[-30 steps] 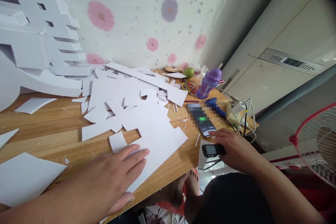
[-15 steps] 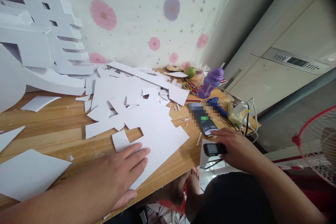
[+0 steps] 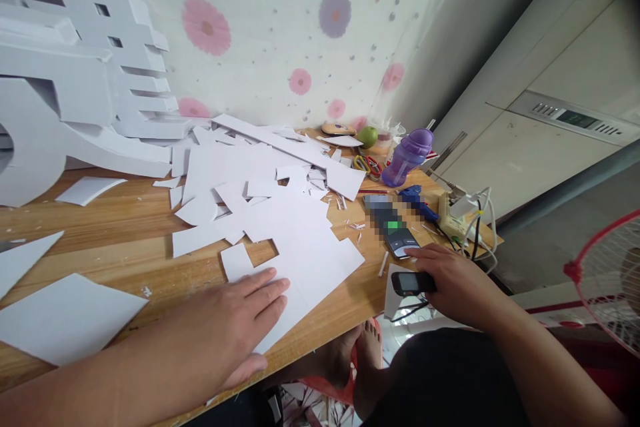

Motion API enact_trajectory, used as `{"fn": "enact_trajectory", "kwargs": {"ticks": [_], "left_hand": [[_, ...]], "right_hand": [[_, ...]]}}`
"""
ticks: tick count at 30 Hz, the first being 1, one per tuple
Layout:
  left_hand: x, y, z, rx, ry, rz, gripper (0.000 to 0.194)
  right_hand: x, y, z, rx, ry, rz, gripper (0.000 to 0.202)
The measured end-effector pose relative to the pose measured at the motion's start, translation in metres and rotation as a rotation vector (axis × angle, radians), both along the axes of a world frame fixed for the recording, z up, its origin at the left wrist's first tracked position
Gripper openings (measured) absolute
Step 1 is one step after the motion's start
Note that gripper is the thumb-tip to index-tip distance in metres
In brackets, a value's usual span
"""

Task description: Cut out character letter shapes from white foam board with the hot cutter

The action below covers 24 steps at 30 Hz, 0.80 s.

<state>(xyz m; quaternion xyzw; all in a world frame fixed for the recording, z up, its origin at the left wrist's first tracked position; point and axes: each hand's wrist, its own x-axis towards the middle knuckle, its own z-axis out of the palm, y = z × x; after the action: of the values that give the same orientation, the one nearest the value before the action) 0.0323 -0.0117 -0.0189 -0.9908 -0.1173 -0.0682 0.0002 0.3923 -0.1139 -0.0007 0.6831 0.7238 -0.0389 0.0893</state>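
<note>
My left hand [image 3: 247,317] lies flat, fingers stretched out, on a large white board sheet [image 3: 305,267] with notched edges, near the table's front edge. My right hand [image 3: 453,280] is at the table's right front, fingers bent around a small black device with a grey screen [image 3: 413,283]. Its fingertips reach the lower end of a phone [image 3: 400,240] lying on the table; part of the phone is blurred out. Under the black device is a small white piece [image 3: 393,290] at the table edge, with a dark cord below it. The right thumb is mostly hidden.
White cut scraps [image 3: 225,160] cover the table's [image 3: 145,227] middle. A large white board structure [image 3: 85,73] stands at the left. Scissors [image 3: 367,165], a purple bottle [image 3: 407,157], a blue tool [image 3: 417,202] and a power strip [image 3: 453,217] with cables are right. A red-rimmed fan [image 3: 613,273] stands beyond.
The whole view has shifted slightly, with the scene now a little further right. Both hands keep their places on the board and by the phone.
</note>
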Motion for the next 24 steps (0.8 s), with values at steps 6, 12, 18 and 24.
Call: {"fn": "enact_trajectory", "kwargs": {"ticks": [6,12,18,24], "left_hand": [[-0.003,-0.001,-0.003,-0.005,-0.022,0.000,0.047],[-0.005,-0.001,-0.006,0.027,-0.018,-0.006,0.049],[-0.006,-0.002,-0.005,-0.010,0.043,0.006,0.051],[-0.002,-0.004,0.001,-0.044,0.135,0.020,0.050]], "right_hand": [[0.001,-0.001,0.000,0.005,-0.002,0.011,0.036],[0.005,0.000,-0.005,0.007,0.002,0.014,0.047],[0.012,-0.003,-0.010,0.073,0.061,0.018,0.045],[-0.012,-0.021,0.023,0.297,0.404,0.130,0.014]]}}
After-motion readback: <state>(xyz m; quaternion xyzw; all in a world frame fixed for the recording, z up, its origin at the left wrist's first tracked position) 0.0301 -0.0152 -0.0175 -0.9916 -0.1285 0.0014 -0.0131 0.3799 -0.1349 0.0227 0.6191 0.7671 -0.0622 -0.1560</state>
